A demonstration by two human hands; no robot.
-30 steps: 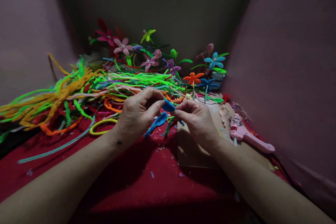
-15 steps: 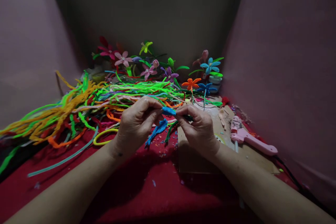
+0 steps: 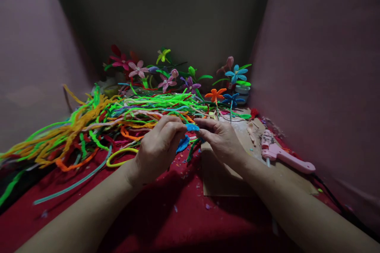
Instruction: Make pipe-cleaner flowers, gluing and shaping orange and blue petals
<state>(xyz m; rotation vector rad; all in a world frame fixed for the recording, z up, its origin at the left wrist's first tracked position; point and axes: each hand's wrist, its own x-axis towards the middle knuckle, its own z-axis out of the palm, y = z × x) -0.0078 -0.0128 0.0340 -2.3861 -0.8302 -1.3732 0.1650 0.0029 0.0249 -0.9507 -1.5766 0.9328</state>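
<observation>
Though small, blue piece (image 3: 192,127) between grips (image 3: 158,148) (image 3: 222,140)

Two hands (image 3: 158,146) (image 3: 222,142), two blue flowers (image 3: 236,74) (image 3: 233,99), one glue gun (image 3: 270,149) appear.

The held fuzzy piece (image 3: 192,127) is bright blue, as is the loose piece (image 3: 183,143) below. The cloth (image 3: 190,217) is deep red; the glue gun (image 3: 286,159) is pink with dark marks. The front flowers are orange (image 3: 215,95) and darker blue (image 3: 233,99).

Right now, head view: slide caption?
Left hand and right hand hold a blue fuzzy piece; pink glue gun at right.
</observation>
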